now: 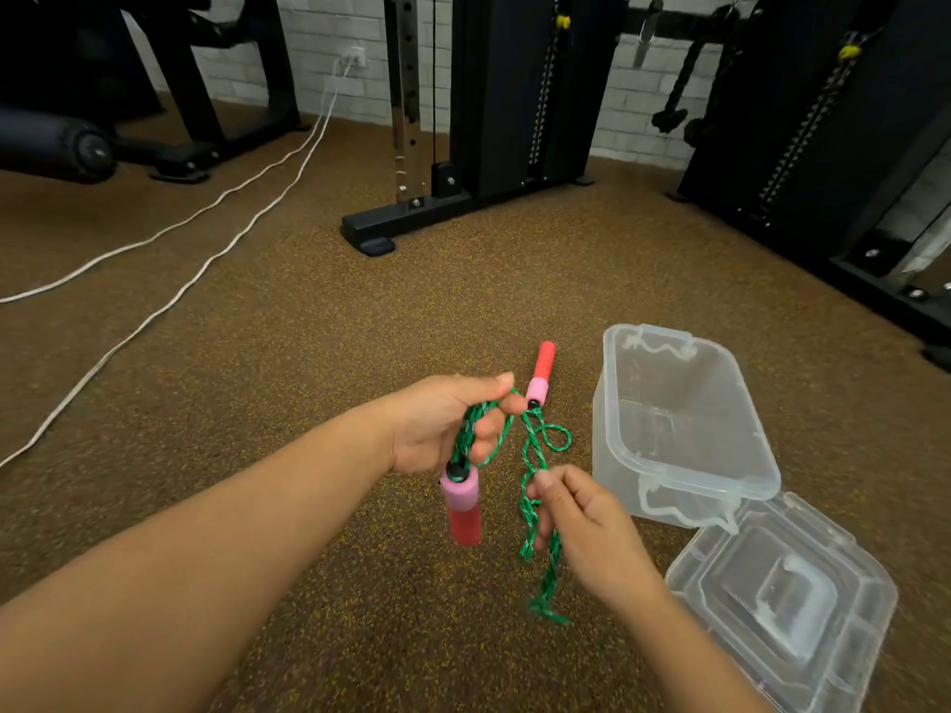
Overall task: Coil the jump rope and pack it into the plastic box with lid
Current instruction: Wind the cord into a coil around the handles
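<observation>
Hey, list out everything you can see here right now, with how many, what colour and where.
jump rope: one, green cord, held in loops between both hands, tail hanging low
rope handles: two, pink and red; one hangs under the left hand, the other points away beyond it
plastic box: one, clear, open, on the floor at right
lid: one, clear, on the floor beside the box, nearer the camera
white cables: two, running across the floor from a wall socket at left
gym machines: black frames along the white brick wall
floor: brown, yellow-flecked
left hand: closed on rope loops
right hand: pinching the rope strands
</observation>
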`<state>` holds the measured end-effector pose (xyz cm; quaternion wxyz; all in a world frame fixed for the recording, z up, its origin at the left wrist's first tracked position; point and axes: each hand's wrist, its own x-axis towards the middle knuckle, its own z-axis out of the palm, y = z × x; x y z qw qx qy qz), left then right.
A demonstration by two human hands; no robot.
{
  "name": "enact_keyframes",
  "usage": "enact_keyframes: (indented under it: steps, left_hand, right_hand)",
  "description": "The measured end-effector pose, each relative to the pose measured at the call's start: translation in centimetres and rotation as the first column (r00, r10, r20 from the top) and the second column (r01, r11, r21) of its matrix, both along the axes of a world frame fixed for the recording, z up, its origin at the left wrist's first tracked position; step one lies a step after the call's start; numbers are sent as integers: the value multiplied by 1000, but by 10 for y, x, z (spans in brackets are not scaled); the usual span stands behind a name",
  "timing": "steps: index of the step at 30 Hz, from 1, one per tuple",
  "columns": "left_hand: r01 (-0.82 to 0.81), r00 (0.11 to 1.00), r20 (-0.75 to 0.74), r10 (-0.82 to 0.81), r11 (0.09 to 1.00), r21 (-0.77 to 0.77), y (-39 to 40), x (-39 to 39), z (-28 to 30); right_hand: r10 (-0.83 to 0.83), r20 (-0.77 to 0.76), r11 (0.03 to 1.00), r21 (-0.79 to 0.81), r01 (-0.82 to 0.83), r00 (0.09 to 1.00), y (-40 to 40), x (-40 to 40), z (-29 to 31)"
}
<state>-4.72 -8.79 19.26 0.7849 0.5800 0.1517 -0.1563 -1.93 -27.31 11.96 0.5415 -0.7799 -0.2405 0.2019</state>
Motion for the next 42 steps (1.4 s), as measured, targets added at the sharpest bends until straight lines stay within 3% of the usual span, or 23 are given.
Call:
enact_keyframes:
  steps: [4, 8, 12, 17, 19, 21, 24, 25, 27, 30, 32, 35, 38, 42]
  left_hand:
    - [-182, 983, -8, 183, 975, -125, 3, 8, 1]
    - [-290, 955, 21, 294, 950, -113, 6, 15, 0]
    - [-406, 910, 43, 412, 908, -101, 14, 17, 5]
    - [-490, 861, 100, 499, 865, -104, 29, 17, 12]
    - [-516, 841, 123, 526, 850, -109, 34, 17, 16]
    - [-516, 836, 151, 527, 850, -106, 36, 15, 20]
    - [-431, 887, 165, 432, 901, -45, 35, 9, 21]
    - [-373, 917, 152, 370, 928, -10, 33, 7, 20]
    - [-231, 969, 105, 225, 972, 51, 29, 3, 17]
    - [-34, 999, 32, 31, 995, 96, 20, 0, 16]
    - [71, 997, -7, -71, 991, 117, 15, -1, 16]
    - [138, 990, -30, -135, 983, 123, 10, -3, 13]
    - [79, 996, -41, -77, 995, 53, 11, -3, 11]
    - [-121, 993, -14, 120, 986, -116, 18, -2, 8]
  right_hand:
    - [33, 101, 998, -58, -27, 994, 0, -7, -4]
    - [71, 181, 996, -70, -59, 981, 0, -10, -2]
    - [-1, 126, 1000, -3, 1, 992, -5, -9, -2]
    - [60, 300, 976, -219, 8, 952, -16, -3, -25]
    - [124, 336, 913, -406, 25, 934, -25, 0, -43]
    - [161, 232, 782, -623, 19, 959, -36, 2, -60]
    - [189, 166, 617, -787, 15, 968, -39, 6, -69]
    - [174, 203, 617, -785, 54, 963, -36, 9, -66]
    - [90, 254, 751, -652, 102, 963, -22, 11, -53]
    - [-35, 220, 974, -209, 83, 975, 7, 11, -16]
    - [-23, 156, 1000, 15, 21, 988, 26, 9, 2]
    - [81, 36, 977, 193, -86, 996, 42, 3, 13]
    - [58, -8, 981, 188, -56, 998, 42, -4, 9]
    - [6, 128, 999, -53, 1, 992, 31, -16, -7]
